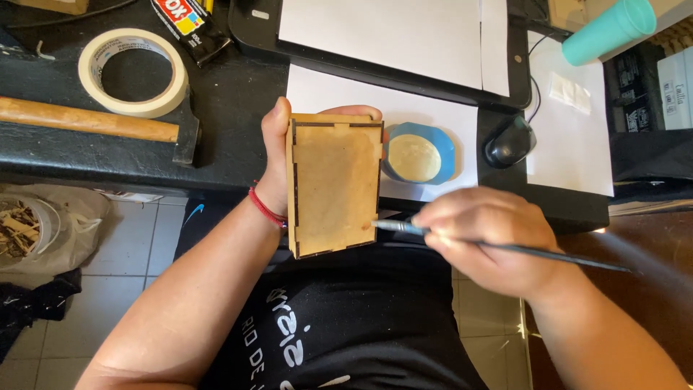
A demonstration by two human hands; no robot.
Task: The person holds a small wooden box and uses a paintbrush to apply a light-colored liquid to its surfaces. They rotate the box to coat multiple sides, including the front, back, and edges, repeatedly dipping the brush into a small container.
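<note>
My left hand (278, 155) grips a small light-brown wooden box (334, 184) from behind, thumb on its left edge and fingertips over its top right corner. The box's flat face points up at me, above my lap. My right hand (491, 242) holds a thin dark-handled paintbrush (505, 247). The brush's metal ferrule and tip touch the box's right edge low down. Just beyond the box, on white paper, sits a blue dish (419, 153) with pale yellowish liquid in it.
On the black desk (231, 101) lie a roll of masking tape (133, 72), a wooden-handled hammer (94, 123), a glue tube (189, 23), a laptop covered with white sheets (390, 36), a black mouse (510, 141) and a teal cup (608, 29). A bag of wood scraps (29, 227) sits on the tiled floor at left.
</note>
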